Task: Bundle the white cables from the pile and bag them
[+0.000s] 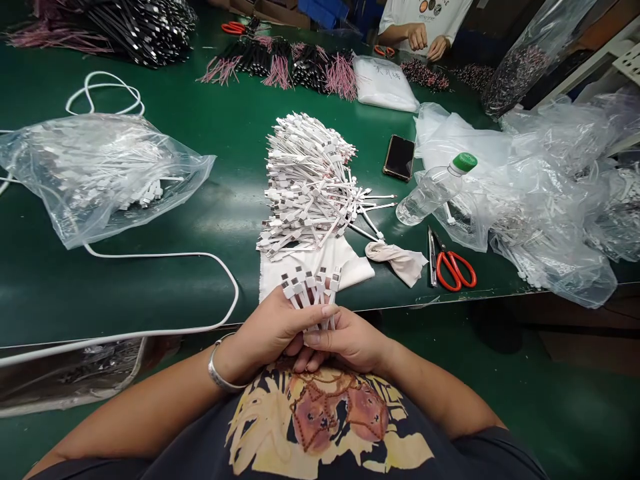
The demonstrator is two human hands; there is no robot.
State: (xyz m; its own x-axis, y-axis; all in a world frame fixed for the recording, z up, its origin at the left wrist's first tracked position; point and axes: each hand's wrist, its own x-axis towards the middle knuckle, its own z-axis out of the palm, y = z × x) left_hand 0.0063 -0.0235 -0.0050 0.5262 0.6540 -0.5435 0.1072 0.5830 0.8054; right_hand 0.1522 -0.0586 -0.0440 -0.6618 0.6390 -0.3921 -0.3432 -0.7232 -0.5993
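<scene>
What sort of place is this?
Probably a workshop or factory where cables are assembled or packed. A big heap of white cables lies on the green table, more sit in a clear plastic bag, and a large bundle of black cables lies farther back.

dark phone [399,158] | clear bottle [424,195], green cap [465,162] | red-handled scissors [455,267]

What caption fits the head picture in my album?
Left hand and right hand hold white cables near a pile on a green table.
</scene>
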